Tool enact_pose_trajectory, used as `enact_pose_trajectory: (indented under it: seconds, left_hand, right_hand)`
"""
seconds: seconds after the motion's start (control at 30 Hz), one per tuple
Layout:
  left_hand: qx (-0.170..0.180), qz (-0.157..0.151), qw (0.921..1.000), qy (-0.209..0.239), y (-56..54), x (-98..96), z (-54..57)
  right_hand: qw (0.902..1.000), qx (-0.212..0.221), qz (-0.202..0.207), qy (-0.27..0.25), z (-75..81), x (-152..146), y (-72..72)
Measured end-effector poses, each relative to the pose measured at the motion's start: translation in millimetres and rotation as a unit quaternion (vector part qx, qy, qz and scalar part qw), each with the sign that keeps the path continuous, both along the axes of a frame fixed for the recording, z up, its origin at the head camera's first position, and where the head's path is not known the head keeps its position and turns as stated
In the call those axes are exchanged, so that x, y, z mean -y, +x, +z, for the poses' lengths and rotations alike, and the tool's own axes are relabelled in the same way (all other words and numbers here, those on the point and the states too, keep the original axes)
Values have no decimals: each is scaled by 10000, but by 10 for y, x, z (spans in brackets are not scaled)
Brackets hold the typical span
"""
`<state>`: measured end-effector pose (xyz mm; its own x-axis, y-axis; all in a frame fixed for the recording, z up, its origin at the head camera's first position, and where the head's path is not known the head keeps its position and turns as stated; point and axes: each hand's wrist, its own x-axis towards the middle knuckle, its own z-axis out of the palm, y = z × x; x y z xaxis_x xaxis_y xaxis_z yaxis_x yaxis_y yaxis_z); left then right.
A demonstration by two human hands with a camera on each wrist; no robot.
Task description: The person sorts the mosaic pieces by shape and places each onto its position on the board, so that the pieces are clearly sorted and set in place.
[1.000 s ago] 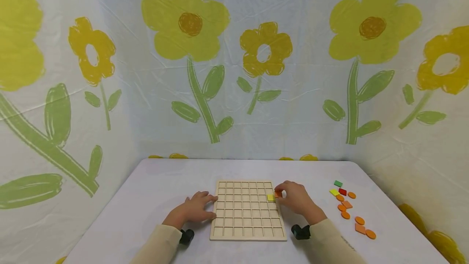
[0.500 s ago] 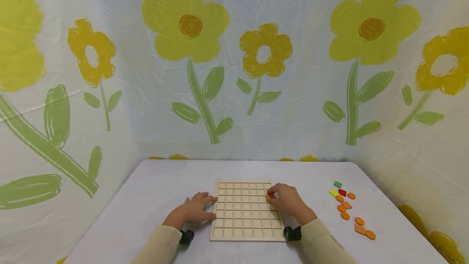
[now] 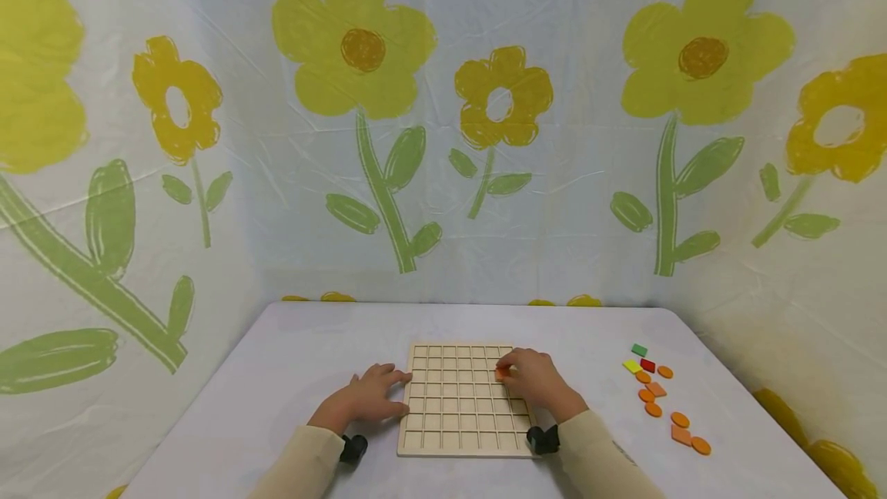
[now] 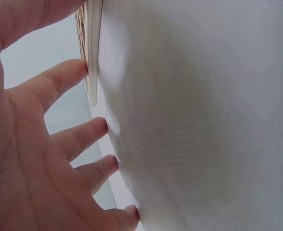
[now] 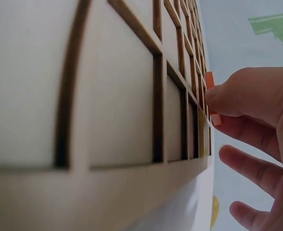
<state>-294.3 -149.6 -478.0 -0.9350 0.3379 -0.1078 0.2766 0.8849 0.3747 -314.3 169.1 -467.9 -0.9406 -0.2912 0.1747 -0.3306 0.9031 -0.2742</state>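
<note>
A light wooden grid board [image 3: 443,454] lies flat on the table. My left hand [image 3: 374,393] spreads its fingers at the board's left edge, thumb and index finger against its side. In the left wrist view the other fingertips [image 4: 111,161] of that hand rest on the table. Over the right part of the grid, my right hand [image 3: 539,382] pinches an orange tile [image 3: 500,376] between thumb and index finger. The right wrist view shows the orange tile [image 5: 209,80] held close over the cells, its middle covered by the thumb. A yellow tile [image 5: 202,134] sits in a cell near the right edge.
Right of the board lie loose pieces: a green tile [image 3: 639,349], a yellow tile [image 3: 632,366], a red tile [image 3: 647,364], several orange discs [image 3: 701,447] and orange squares [image 3: 681,435]. A flower-printed curtain [image 3: 443,268] stands behind the white table [image 3: 333,329].
My right hand has moved left with the orange tile, from the board's right edge onto the grid, now covering the yellow tile in the head view. The left hand has stayed put.
</note>
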Motion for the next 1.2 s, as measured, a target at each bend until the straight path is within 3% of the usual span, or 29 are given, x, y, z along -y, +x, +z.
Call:
enact_pose_trajectory:
  seconds: [0.53, 1.2]
  left_hand:
    - [98, -8, 9998, 152, 37, -9, 76]
    - [206, 73, 9996, 152, 18, -9, 65]
  right_hand:
    - [9997, -5, 233, -95, 9, 63, -13]
    - [9994, -20, 341, -7, 14, 71, -22]
